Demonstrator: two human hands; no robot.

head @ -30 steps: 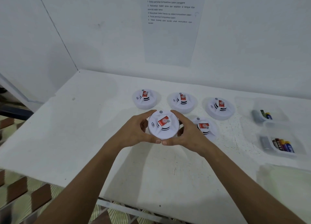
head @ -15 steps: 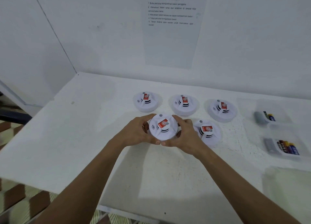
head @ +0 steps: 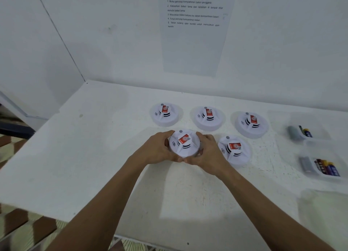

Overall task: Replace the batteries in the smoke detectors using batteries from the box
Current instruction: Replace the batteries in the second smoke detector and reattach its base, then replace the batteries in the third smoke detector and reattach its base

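Observation:
A round white smoke detector [head: 184, 144] with a red label sits between my two hands near the middle of the white table [head: 84, 156]. My left hand [head: 157, 149] grips its left rim and my right hand [head: 209, 151] grips its right rim, thumbs meeting at the near edge. Several more detectors lie around it: one close on the right [head: 234, 150] and three in a row behind [head: 165, 114], [head: 208, 117], [head: 251, 123]. At the right, a clear box [head: 320, 168] holds several batteries; a second clear box [head: 301, 132] behind it holds a few.
A printed instruction sheet [head: 194, 24] hangs on the back wall. The table's left edge drops to a patterned floor [head: 22, 224]. Another clear container [head: 323, 209] stands at the near right.
My hands keep the same hold on the detector. The label on its top has turned slightly, and the view has shifted a little.

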